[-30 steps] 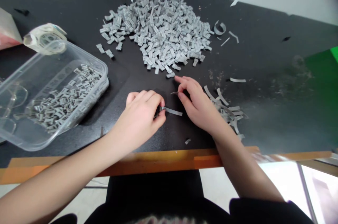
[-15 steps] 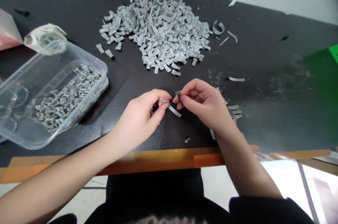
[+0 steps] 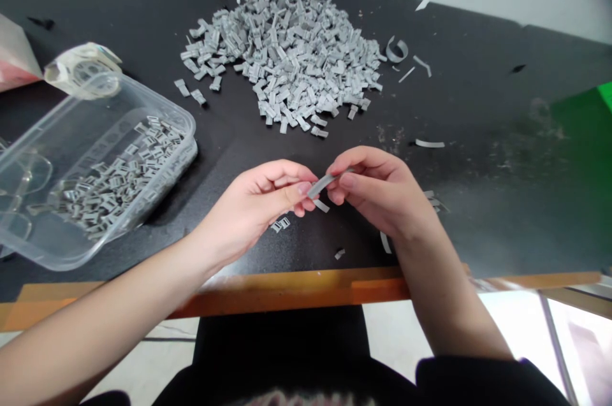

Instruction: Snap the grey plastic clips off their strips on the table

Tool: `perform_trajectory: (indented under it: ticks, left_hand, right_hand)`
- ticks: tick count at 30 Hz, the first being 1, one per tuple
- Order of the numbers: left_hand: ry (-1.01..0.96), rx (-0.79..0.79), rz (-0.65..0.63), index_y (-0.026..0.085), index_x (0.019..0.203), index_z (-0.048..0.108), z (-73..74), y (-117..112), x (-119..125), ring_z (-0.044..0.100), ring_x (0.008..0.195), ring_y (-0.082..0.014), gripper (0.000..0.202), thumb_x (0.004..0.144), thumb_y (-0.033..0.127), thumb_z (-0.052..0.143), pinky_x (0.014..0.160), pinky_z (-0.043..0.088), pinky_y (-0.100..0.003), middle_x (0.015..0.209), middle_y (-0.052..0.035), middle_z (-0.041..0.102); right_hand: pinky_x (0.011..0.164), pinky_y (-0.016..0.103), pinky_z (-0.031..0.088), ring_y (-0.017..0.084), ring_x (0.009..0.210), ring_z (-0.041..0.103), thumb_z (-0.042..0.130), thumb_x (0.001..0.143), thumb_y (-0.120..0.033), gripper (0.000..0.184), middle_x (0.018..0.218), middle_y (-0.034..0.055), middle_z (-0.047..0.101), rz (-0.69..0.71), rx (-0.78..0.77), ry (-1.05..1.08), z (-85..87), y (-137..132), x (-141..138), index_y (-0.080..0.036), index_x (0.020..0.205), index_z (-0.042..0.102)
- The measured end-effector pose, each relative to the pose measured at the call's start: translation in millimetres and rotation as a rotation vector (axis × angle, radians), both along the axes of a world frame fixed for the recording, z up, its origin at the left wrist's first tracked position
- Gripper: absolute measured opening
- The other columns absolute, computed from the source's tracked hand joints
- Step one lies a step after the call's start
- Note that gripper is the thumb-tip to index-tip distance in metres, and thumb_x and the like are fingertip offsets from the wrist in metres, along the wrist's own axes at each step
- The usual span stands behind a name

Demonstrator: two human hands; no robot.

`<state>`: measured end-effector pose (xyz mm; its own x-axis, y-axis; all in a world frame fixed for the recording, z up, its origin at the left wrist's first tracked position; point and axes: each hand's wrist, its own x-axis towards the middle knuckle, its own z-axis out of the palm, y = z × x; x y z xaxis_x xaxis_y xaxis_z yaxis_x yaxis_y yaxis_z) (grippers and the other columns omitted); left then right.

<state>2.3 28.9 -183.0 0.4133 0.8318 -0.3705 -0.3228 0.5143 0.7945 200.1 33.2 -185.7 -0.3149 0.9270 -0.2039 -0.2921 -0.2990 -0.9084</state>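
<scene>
A thin grey strip (image 3: 320,186) is stretched between my two hands above the front of the table. My left hand (image 3: 262,195) pinches its near end between thumb and fingers. The other end is in my right hand (image 3: 377,186), closed with thumb against forefinger. Beneath my fingers another pale strip (image 3: 322,206) lies on the tabletop. A couple of small slotted grey pieces (image 3: 281,225) rest just below my left hand. Beyond both hands rises a big heap of small grey folded pieces (image 3: 306,55).
On the left, a clear plastic tub (image 3: 189,129) holds many small slotted pieces (image 3: 115,192). A tape roll (image 3: 83,65) sits behind it. Loose strips (image 3: 429,144) and a curled strip (image 3: 396,49) lie to the right. Orange tape (image 3: 287,291) lines the table's front edge.
My right hand's short dark piece and my left hand's small grey piece no longer show. Both hands now hold a longer grey strip. The slotted pieces below my left hand are more exposed.
</scene>
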Motion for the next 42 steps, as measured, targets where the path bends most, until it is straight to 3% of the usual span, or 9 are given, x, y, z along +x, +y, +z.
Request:
perform_trajectory:
  ticks: [9,17,25,32,38,42]
  left_hand:
    - [0.030,0.023,0.010,0.018,0.081,0.076,4.8,0.8,-0.2,0.060,0.066,-0.0098,0.006,0.078,0.012,0.076,0.063,0.047,-0.021,0.070,0.0013,0.069]
    - [0.015,0.048,0.021,0.018,0.082,0.076,7.1,-1.2,-1.5,0.060,0.066,-0.0100,0.006,0.080,0.013,0.075,0.065,0.047,-0.022,0.069,0.0012,0.070]
    - [0.038,0.087,0.024,0.018,0.084,0.076,5.2,-1.6,-0.8,0.061,0.066,-0.0106,0.006,0.081,0.014,0.076,0.067,0.049,-0.023,0.069,0.0016,0.069]
    - [-0.021,0.086,0.058,0.018,0.085,0.075,3.3,-2.1,0.4,0.067,0.065,-0.0088,0.009,0.083,0.010,0.074,0.065,0.053,-0.019,0.071,0.0023,0.073]
    - [0.036,0.003,0.091,0.017,0.087,0.077,1.8,-2.5,1.8,0.074,0.072,-0.0115,0.009,0.079,0.012,0.078,0.078,0.060,-0.024,0.076,0.0014,0.076]
    - [0.059,0.016,0.106,0.016,0.087,0.076,-1.0,-2.3,2.8,0.074,0.071,-0.0108,0.011,0.079,0.010,0.078,0.077,0.060,-0.023,0.076,0.0013,0.077]
  right_hand:
    - [0.059,0.025,0.047,0.010,0.059,0.055,0.095,0.065,-0.032,0.032,0.066,-0.0038,0.064,-0.048,-0.080,-0.078,1.3,2.6,-1.7,-0.021,0.074,0.068]
    - [0.058,0.024,0.047,0.010,0.058,0.054,0.091,0.067,-0.025,0.024,0.066,-0.0041,0.063,-0.017,-0.142,-0.029,-2.0,2.1,-4.4,-0.020,0.076,0.069]
    - [0.058,0.025,0.046,0.010,0.057,0.053,0.092,0.066,-0.027,0.025,0.068,-0.0037,0.063,0.025,-0.147,-0.020,-1.8,1.9,-4.9,-0.020,0.076,0.069]
    - [0.058,0.024,0.045,0.010,0.058,0.055,0.091,0.067,-0.020,0.023,0.065,-0.0046,0.063,0.036,-0.091,-0.076,-4.4,1.5,-4.3,-0.018,0.074,0.069]
    - [0.056,0.023,0.044,0.011,0.061,0.055,0.084,0.070,-0.015,0.019,0.067,-0.0040,0.064,-0.085,0.058,-0.327,-2.9,-0.6,-6.6,-0.020,0.073,0.066]
    - [0.057,0.023,0.046,0.011,0.062,0.057,0.083,0.072,-0.015,0.016,0.067,-0.0035,0.066,-0.073,0.113,-0.351,0.4,-2.5,-8.1,-0.019,0.073,0.067]
